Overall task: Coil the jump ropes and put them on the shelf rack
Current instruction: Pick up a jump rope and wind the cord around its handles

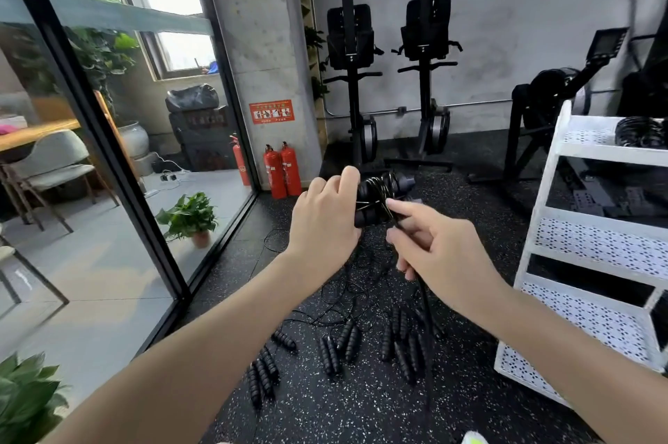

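Dark speckled rubber floor (361, 407) underfoot, and it's busy down here: black jump-rope handles (347, 338) lie scattered in pairs, thin cords (343, 284) tangling toward twelve o'clock. At three o'clock stands the white perforated shelf rack (592, 248), a coiled black bundle (641, 132) on its top tier. Two red extinguishers (282, 170) at eleven o'clock.

Two bare forearms enter from 6 o'clock. No sleeves in view to the frame edge. Left hand (325, 215) at 12 o'clock, right hand (442, 244) at 2 o'clock. Fingernails short and unpainted where visible.
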A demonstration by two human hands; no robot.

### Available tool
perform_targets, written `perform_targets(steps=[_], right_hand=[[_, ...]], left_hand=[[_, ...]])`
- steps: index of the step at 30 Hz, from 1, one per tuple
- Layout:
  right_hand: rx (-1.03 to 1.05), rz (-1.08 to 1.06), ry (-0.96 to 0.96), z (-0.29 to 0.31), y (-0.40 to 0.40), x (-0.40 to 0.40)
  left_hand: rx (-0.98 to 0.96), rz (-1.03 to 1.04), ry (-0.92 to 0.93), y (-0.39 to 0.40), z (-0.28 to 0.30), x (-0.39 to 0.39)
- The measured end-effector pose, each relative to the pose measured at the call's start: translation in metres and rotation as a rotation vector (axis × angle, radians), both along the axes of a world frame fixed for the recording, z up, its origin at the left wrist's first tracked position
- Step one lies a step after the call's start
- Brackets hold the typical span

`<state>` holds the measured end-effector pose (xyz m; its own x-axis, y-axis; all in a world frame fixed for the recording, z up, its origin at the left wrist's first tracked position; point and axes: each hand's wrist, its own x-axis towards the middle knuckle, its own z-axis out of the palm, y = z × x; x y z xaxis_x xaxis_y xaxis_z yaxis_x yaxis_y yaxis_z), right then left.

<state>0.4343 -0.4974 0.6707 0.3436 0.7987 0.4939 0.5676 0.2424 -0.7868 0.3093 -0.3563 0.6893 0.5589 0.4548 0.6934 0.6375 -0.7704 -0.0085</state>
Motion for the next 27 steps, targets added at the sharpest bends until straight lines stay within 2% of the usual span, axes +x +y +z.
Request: perform_targets(steps=[5,12,19,22,25,27], right_hand=[[0.016,0.123,0.149,-0.022,-0.011,-0.007],[-0.113,0.235,0.299,-0.037,0.001,0.002],[-0.211,0.256,0.226,-0.040,0.009,0.014],[-0.278,0.213,0.107,-0.031,0.013,0.025],[-0.425,0.185,-0.055,-0.010,0.020,0.040],[-0.511,0.209,-0.099,0.008,0.016,0.048]], left_hand=[[-0.133,-0.066,-0.192,-0.010,0.013,0.001],[-0.356,-0.164,-0.285,-0.020,0.016,0.003],[-0.492,-0.245,-0.342,-0.022,0.006,0.008],[-0.559,-0.310,-0.334,-0.024,0.007,0.006],[-0.631,-0.397,-0.243,-0.027,0.015,-0.002],[-0.691,-0.449,-0.152,-0.029,0.021,-0.009]])
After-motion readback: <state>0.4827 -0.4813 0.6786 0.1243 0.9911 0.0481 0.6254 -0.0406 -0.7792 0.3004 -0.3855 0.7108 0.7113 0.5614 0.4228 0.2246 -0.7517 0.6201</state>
